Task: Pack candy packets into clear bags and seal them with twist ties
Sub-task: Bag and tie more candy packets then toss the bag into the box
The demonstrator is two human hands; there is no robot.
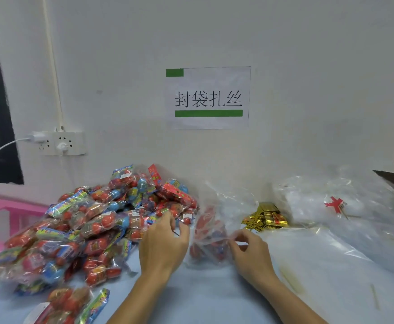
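Note:
A big heap of candy packets, red and blue in clear wrap, covers the left of the light blue table. My left hand reaches into the heap's right edge and its fingertips pinch a packet there. Just right of it lies a clear bag with some red candy packets inside. My right hand pinches the bag's plastic edge between thumb and fingers. A bundle of gold twist ties lies behind the right hand.
A stack of clear plastic bags with a red mark fills the right side. A pink tray stands at the far left. Loose yellow-green strips lie on the table at the right. A wall socket and a paper sign hang behind.

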